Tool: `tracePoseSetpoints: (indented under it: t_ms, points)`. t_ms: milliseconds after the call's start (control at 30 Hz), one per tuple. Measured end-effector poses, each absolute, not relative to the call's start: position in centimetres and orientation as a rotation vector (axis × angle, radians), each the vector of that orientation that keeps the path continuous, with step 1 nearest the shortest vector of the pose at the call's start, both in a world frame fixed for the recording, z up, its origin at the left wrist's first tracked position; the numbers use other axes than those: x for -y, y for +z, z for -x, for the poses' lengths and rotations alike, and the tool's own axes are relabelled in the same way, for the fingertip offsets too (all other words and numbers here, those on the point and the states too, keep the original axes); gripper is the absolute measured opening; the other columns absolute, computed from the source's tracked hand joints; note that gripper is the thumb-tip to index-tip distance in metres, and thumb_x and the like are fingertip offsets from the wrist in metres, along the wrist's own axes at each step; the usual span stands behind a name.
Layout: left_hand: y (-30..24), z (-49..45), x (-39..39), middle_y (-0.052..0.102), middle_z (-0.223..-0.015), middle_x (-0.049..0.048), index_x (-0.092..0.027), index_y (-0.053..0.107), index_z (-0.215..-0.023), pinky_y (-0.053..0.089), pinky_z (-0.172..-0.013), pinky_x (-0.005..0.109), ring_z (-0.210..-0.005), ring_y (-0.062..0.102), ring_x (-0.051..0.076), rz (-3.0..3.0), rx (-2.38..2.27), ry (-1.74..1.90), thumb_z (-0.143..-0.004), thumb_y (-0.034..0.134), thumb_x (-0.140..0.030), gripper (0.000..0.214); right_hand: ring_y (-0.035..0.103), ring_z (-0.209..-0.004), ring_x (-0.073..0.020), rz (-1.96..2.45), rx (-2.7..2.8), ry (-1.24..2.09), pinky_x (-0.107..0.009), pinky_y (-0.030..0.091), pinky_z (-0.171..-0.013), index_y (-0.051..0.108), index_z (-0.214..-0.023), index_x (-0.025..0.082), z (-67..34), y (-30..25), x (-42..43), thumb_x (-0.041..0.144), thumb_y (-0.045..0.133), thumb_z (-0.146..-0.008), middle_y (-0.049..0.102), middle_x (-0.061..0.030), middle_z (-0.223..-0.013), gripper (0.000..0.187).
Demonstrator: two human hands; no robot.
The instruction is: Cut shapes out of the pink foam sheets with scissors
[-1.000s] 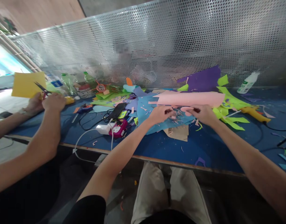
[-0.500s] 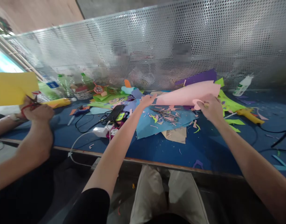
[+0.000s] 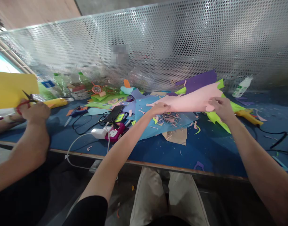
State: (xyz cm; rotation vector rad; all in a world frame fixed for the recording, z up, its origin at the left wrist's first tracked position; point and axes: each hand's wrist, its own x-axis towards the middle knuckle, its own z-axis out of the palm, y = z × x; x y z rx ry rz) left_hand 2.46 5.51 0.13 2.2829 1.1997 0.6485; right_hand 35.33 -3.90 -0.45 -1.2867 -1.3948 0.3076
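Observation:
A large sheet of pink paper [image 3: 191, 99] is held above the table, bowed along its length. My left hand [image 3: 160, 108] pinches its left end between thumb and fingers. At the right end, my right hand [image 3: 222, 108] has its fingers closed on a small rounded pink paper cut-out [image 3: 210, 107], which overlaps the sheet's edge. Whether those fingers also grip the sheet is hard to see. Partly covered by the sheet, scissors [image 3: 168, 118] lie among pink scraps on blue paper [image 3: 149, 128]. Lime-green paper [image 3: 219, 121] is beneath my right hand.
On the left, a co-worker's hand [image 3: 37, 111] holds scissors [image 3: 28, 96] against yellow paper [image 3: 14, 89]. A yellow glue gun [image 3: 248, 116] and a white glue bottle [image 3: 242, 87] are on the right. Cables run around a magenta box [image 3: 115, 132]. Perforated metal [image 3: 153, 37] stands behind the table.
The pink sheet has come lower and nearer. My left hand has moved right and down; my right hand has shifted slightly right with the cut-out. The lime-green paper now shows further forward.

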Motion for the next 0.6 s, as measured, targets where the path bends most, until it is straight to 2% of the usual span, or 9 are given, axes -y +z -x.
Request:
tracePoseSetpoints:
  t_ms: [67,100,167,267,333,400,467,533,600]
  points:
    - [0.8,-3.1,-3.7,0.075,-0.119,0.0111,-0.02,0.076,-0.112,0.054,-0.088,0.036,-0.104,0.07,0.026,-2.266,-1.013,0.536,-0.092,0.054,-0.057,0.047,0.047,-0.054,-0.0146,1.345,1.752,0.325,-0.029,0.033,-0.054,0.057,-0.054,0.021,-34.3,0.1,5.2,0.033,0.065,-0.076,0.053,0.0013,-0.055,0.026]
    - [1.1,-3.5,-2.9,0.075,-0.12,0.0111,-0.02,0.075,-0.114,0.054,-0.087,0.036,-0.105,0.07,0.026,-2.278,-0.944,0.502,-0.093,0.054,-0.056,0.047,0.043,-0.052,-0.0139,1.328,1.868,0.329,-0.029,0.032,-0.054,0.052,-0.049,0.022,-33.7,0.4,5.7,0.035,0.066,-0.075,0.047,0.0022,-0.05,0.033]
    - [1.2,-4.1,-1.5,0.075,-0.112,0.0127,-0.018,0.075,-0.108,0.055,-0.082,0.035,-0.097,0.071,0.025,-2.28,-0.858,0.442,-0.092,0.057,-0.053,0.043,0.041,-0.049,-0.0134,1.245,1.968,0.446,-0.028,0.031,-0.052,0.045,-0.045,0.022,-32.5,0.8,6.7,0.04,0.065,-0.077,0.043,0.0028,-0.045,0.042]
    - [0.2,-4.8,-0.4,0.073,-0.118,0.0159,-0.016,0.067,-0.124,0.057,-0.075,0.033,-0.095,0.072,0.022,-2.086,-0.728,0.44,-0.09,0.061,-0.037,0.041,0.053,-0.054,-0.0178,1.084,2.006,0.679,-0.028,0.037,-0.052,0.064,-0.056,0.021,-30.6,1.3,7.8,0.042,0.064,-0.078,0.062,-0.0013,-0.054,0.03]
    - [-0.6,-5.2,-0.3,0.068,-0.132,0.0168,-0.019,0.058,-0.138,0.058,-0.078,0.032,-0.104,0.071,0.022,-1.967,-0.653,0.497,-0.09,0.06,-0.032,0.05,0.055,-0.055,-0.0171,1.02,2.045,0.796,-0.028,0.039,-0.053,0.063,-0.056,0.021,-29.4,1.6,8.4,0.037,0.064,-0.079,0.066,-0.0025,-0.06,0.028]
    - [-1.0,-5.2,-0.5,0.063,-0.143,0.0161,-0.022,0.055,-0.141,0.058,-0.082,0.033,-0.111,0.07,0.022,-1.841,-0.647,0.581,-0.094,0.058,-0.037,0.05,0.053,-0.054,-0.0147,0.978,2.13,0.867,-0.027,0.038,-0.052,0.059,-0.052,0.021,-28.5,1.9,8.8,0.028,0.066,-0.077,0.067,-0.002,-0.064,0.028]
    - [-0.4,-4.9,-0.6,0.06,-0.147,0.0155,-0.022,0.057,-0.136,0.059,-0.082,0.035,-0.11,0.07,0.023,-1.727,-0.689,0.606,-0.1,0.049,-0.049,0.046,0.052,-0.053,-0.0136,0.954,2.206,0.954,-0.026,0.037,-0.051,0.06,-0.053,0.022,-27.8,1.9,9.2,0.02,0.064,-0.074,0.067,-0.0006,-0.065,0.022]
    - [1.1,-4.3,-0.2,0.063,-0.143,0.017,-0.019,0.059,-0.129,0.059,-0.08,0.036,-0.106,0.071,0.024,-1.704,-0.778,0.625,-0.103,0.033,-0.06,0.055,0.053,-0.051,-0.013,0.957,2.274,1.014,-0.025,0.036,-0.049,0.065,-0.056,0.022,-27.3,1.8,9.3,0.014,0.059,-0.072,0.068,0.0013,-0.064,0.019]
    - [3.0,-3.7,0.9,0.062,-0.143,0.016,-0.02,0.056,-0.131,0.057,-0.083,0.035,-0.109,0.07,0.024,-1.803,-0.887,0.834,-0.103,0.029,-0.064,0.059,0.054,-0.05,-0.0127,1.0,2.34,1.005,-0.024,0.035,-0.048,0.067,-0.059,0.023,-26.7,1.4,9.4,0.01,0.057,-0.07,0.068,0.0029,-0.061,0.019]
